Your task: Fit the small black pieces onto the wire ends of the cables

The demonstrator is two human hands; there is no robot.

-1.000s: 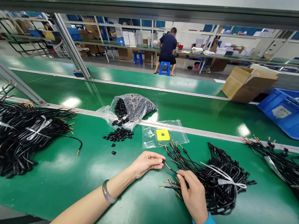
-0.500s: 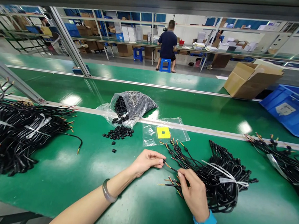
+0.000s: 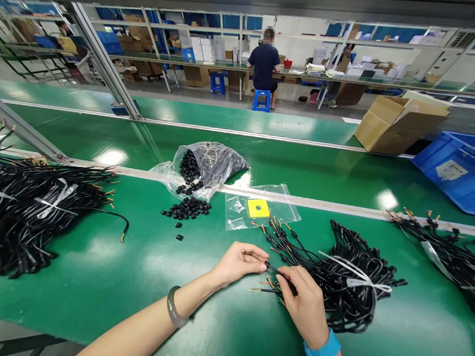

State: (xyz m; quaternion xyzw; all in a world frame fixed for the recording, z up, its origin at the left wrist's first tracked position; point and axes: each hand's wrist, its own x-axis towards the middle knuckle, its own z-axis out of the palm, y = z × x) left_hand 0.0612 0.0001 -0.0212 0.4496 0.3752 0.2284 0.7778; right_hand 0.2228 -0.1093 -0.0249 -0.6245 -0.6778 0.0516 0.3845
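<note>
Cable (image 3: 273, 268) — tip (in left hand (image 3: 238, 264)) unclear

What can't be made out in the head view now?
Head view, all:
Black part at the left hand: shape, too small, partly behind fingers.
Label on the blue bin: print too small.
Leftmost cable bundle: outer end cut off by left edge.
Seated person: head pixelated.

I log: bare bench (image 3: 137, 280), passable left of my left hand (image 3: 242, 261); tied cable bundle (image 3: 357, 282) blocking right; plastic bag (image 3: 211, 167) obstructing beyond, left of center.
</note>
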